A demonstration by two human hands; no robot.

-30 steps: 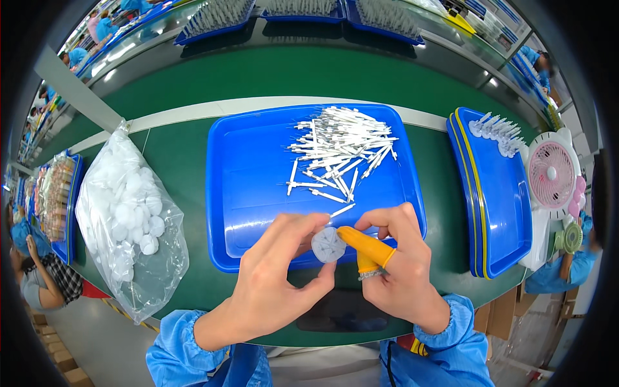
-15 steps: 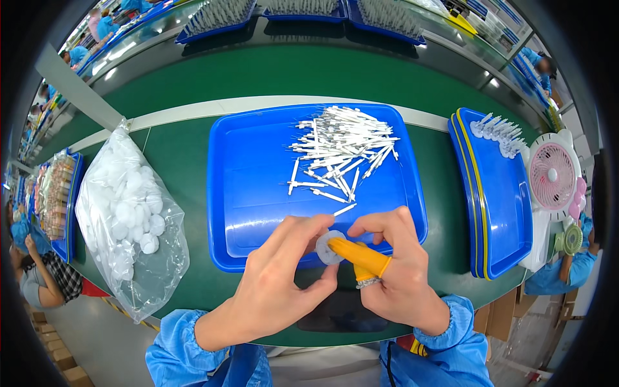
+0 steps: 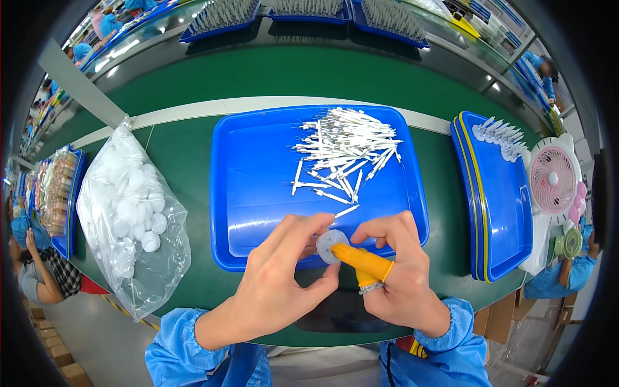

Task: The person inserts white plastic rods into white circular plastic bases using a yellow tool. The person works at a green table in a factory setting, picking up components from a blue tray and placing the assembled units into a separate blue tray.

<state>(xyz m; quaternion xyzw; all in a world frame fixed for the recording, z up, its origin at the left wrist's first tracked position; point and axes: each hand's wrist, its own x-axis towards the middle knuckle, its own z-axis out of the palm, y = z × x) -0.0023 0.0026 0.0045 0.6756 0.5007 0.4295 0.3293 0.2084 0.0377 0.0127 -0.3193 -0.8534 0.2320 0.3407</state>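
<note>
A small white round disc [image 3: 328, 241] is pinched between both my hands over the near rim of the blue tray [image 3: 258, 168]. My left hand [image 3: 274, 284] grips its left edge with thumb and fingers. My right hand [image 3: 396, 271] presses on it with the thumb, which wears an orange finger cot [image 3: 360, 260]. A pile of thin white sticks [image 3: 345, 151] lies at the far right of the tray, apart from my hands.
A clear plastic bag of white discs [image 3: 132, 213] lies at the left on the green belt [image 3: 193, 84]. Stacked blue trays [image 3: 493, 200] with white parts stand at the right, beside a pink fan [image 3: 551, 180]. Other people sit at the left and right edges.
My right thumb with the orange cot has swung left over the disc, and my fingers have closed in around it. The hands stay over the tray's near rim.
</note>
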